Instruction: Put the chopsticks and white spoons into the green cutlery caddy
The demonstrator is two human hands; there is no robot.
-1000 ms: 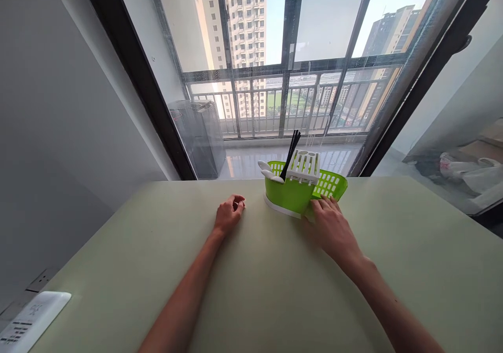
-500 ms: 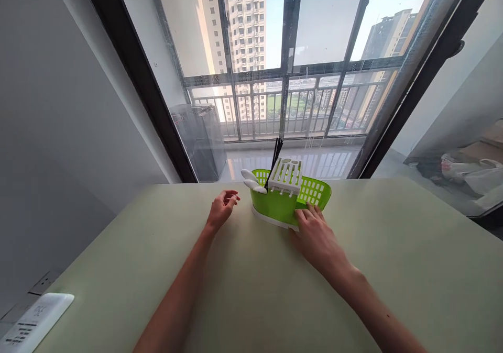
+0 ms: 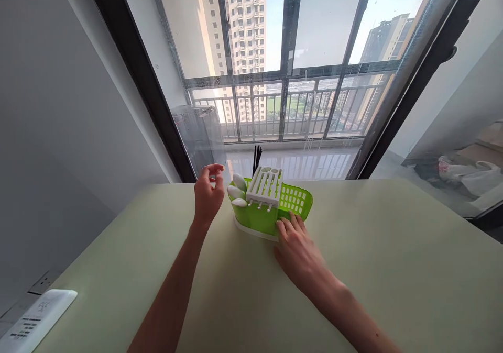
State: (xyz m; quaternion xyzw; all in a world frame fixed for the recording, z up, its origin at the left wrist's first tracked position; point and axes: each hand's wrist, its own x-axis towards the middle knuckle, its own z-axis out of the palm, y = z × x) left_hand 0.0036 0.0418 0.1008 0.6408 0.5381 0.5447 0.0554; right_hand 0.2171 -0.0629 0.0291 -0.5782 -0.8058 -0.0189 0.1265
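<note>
A green utensil holder with a white base and perforated sides stands on the table. Three white spoons stick out of its left end, bowls up. Several black chopsticks rise behind a white slotted rack set across its middle. My right hand grips the low front wall at the right end, fingers over the rim and thumb outside. Left of the spoons, my left hand is raised with curved fingers apart from the thumb; nothing shows in it and it does not touch the holder.
The pale green table runs up to a large glass window. A white power strip lies at the near left edge beside a grey wall. Beyond the glass are a balcony railing and a boxy grey appliance.
The holder has moved left and toward me, turning slightly, with my right hand on it. My left hand has risen and shifted left, near the spoons.
</note>
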